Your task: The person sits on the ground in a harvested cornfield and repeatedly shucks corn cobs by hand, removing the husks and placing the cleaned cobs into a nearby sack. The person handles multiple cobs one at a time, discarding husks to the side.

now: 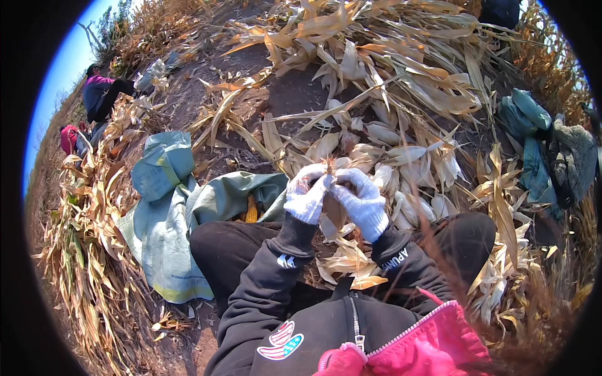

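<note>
My left hand (306,193) and my right hand (361,199), both in white knit gloves, meet in front of my lap. Their fingers pinch the silk-topped tip of an ear of corn (330,165); most of the ear is hidden by the gloves. Just beyond and to the right of them lies a heap of corn ears in pale husks (395,155). A green woven sack (230,195) lies at my left knee, and a bare yellow corn cob (252,210) shows in its mouth. Loose dry husks (350,258) cover the ground between my legs.
Cut dry corn stalks (400,61) are piled ahead, and more leaves (89,235) line the left. At right a green sack (524,117) lies beside a grey fleecy garment (571,155). Two people sit far left; another dark-clothed person (499,11) is partly visible at upper right.
</note>
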Demonstrator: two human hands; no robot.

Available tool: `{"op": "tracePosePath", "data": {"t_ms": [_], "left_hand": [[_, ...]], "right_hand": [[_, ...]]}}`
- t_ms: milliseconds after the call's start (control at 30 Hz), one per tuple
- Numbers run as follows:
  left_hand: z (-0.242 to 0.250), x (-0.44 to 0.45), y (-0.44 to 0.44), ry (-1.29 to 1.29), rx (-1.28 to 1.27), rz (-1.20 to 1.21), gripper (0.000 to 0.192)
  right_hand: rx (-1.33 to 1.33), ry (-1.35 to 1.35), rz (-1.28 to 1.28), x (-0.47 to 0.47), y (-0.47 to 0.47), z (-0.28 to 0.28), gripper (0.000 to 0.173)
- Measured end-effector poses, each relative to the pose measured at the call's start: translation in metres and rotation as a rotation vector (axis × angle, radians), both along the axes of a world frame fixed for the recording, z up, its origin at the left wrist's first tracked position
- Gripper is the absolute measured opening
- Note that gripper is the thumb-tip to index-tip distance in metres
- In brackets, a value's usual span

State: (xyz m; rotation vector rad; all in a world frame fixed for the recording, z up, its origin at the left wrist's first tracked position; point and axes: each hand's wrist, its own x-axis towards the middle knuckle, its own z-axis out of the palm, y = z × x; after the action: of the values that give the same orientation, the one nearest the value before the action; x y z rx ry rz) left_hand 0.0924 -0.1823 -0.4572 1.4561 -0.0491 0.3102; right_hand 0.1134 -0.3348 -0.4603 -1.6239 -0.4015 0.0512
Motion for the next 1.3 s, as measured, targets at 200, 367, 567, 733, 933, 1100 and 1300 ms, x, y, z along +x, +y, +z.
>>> {"op": "tracePosePath", "data": {"t_ms": [200, 367, 567, 733, 933, 1100, 1300], "left_hand": [[-0.011, 0.0, -0.001, 0.057, -0.017, 0.004, 0.017], [-0.033, -0.001, -0.002, 0.222, -0.172, 0.045, 0.018], [-0.045, 0.001, -0.002, 0.239, -0.23, 0.018, 0.018], [-0.085, 0.025, 0.042, 0.124, 0.123, 0.055, 0.013], [-0.103, 0.048, 0.084, 0.121, -0.181, 0.153, 0.021], [-0.134, 0.059, 0.156, 0.165, -0.461, 0.303, 0.022], [-0.123, 0.055, 0.163, 0.182, -0.201, 0.337, 0.027]], "right_hand": [[-0.037, 0.165, 0.102, 0.003, -0.002, 0.008, 0.016], [-0.213, -0.013, 0.016, -0.003, 0.0, -0.009, 0.016], [-0.157, -0.112, -0.007, -0.012, 0.0, -0.011, 0.014], [-0.121, -0.412, 0.258, -0.041, 0.013, 0.008, 0.017], [0.035, -0.104, 0.422, -0.038, 0.009, 0.016, 0.013], [-0.63, 0.186, 0.809, -0.029, -0.012, 0.035, 0.019], [-0.406, 0.458, 0.86, -0.015, -0.025, 0.009, 0.018]]}}
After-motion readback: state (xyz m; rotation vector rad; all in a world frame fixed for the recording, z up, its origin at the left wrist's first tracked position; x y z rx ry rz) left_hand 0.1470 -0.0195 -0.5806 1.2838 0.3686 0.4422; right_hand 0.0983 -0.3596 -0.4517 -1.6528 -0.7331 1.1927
